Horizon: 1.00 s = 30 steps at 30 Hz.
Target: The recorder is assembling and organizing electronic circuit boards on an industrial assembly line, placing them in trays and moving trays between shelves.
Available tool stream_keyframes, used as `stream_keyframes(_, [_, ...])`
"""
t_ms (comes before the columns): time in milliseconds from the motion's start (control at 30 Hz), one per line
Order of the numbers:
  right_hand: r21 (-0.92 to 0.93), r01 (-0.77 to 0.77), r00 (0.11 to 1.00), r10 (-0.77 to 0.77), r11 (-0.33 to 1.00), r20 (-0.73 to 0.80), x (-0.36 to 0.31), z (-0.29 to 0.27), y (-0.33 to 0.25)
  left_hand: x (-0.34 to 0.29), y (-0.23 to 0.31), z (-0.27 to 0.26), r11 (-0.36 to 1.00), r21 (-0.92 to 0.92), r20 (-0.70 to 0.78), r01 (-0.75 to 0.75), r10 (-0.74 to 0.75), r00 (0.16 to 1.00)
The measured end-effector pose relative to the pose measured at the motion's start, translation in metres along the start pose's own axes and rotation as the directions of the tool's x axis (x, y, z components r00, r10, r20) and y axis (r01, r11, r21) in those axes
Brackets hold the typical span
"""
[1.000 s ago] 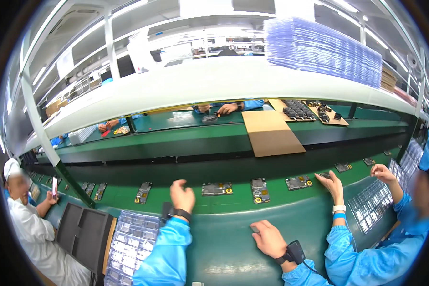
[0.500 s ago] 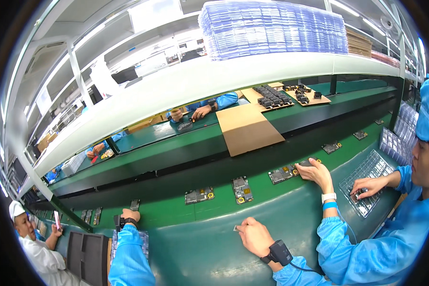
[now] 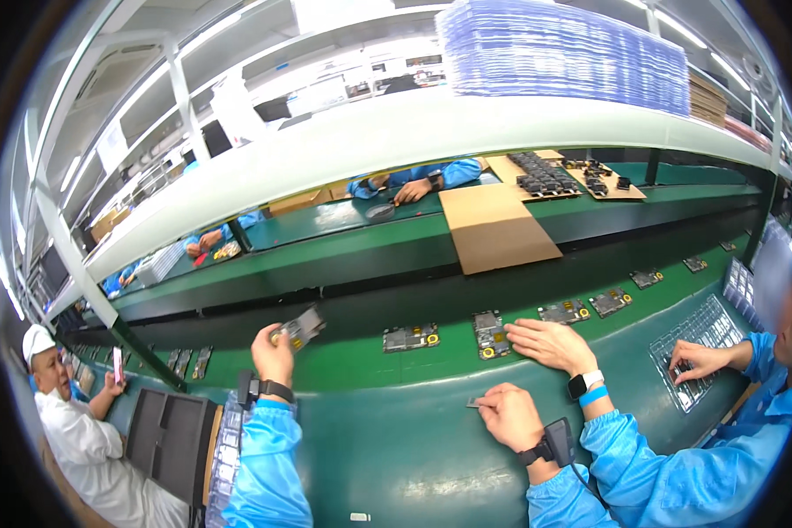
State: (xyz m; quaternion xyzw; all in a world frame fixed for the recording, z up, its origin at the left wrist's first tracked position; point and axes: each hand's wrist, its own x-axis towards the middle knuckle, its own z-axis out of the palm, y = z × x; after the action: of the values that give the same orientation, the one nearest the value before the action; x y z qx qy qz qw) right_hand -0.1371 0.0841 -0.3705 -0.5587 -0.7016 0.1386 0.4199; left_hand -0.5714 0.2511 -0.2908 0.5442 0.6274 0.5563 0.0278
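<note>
Surface: smooth and green, it extends under the right hand.
Room: brightly lit; beyond both hands there is one white shelf (image 3: pixel 343 158), carrying one tall stack of clear trays (image 3: pixel 563 57).
Writing: marks on the boards are too small for reading.
Left hand (image 3: pixel 273 355): its fingers grip one circuit board (image 3: pixel 306 326), tilted, above the green strip (image 3: pixel 352 370).
Right hand (image 3: pixel 512 417): pinches one small grey piece (image 3: pixel 473 403) over the surface (image 3: pixel 396 440).
Row of boards (image 3: pixel 410 338): seven, to the right of the left hand.

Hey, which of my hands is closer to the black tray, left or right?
Left. Your left hand, holding a circuit board, is beyond and to the right of the black tray; your right hand, pinching a small flat piece, is much farther right.
</note>
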Motion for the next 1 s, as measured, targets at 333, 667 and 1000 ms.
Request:
stream_keyframes(333, [0.229, 0.19, 0.944, -0.113, 0.955, -0.311, 0.001, -0.015, -0.049, -0.19, 0.135, -0.011, 0.648, -0.42, 0.73, 0.635, -0.174, 0.661])
stream_keyframes(667, [0.122, 0.45, 0.893, -0.445, 0.885, -0.063, -0.01, -0.006, -0.076, -0.223, 0.137, -0.023, 0.481, -0.329, 0.906, 0.813, -0.082, 0.416])
stream_keyframes(1000, [0.087, 0.426, 0.904, -0.428, 0.901, 0.004, -0.013, -0.005, -0.085, -0.23, 0.145, -0.033, 0.42, -0.373, 0.906, 0.827, -0.027, 0.422])
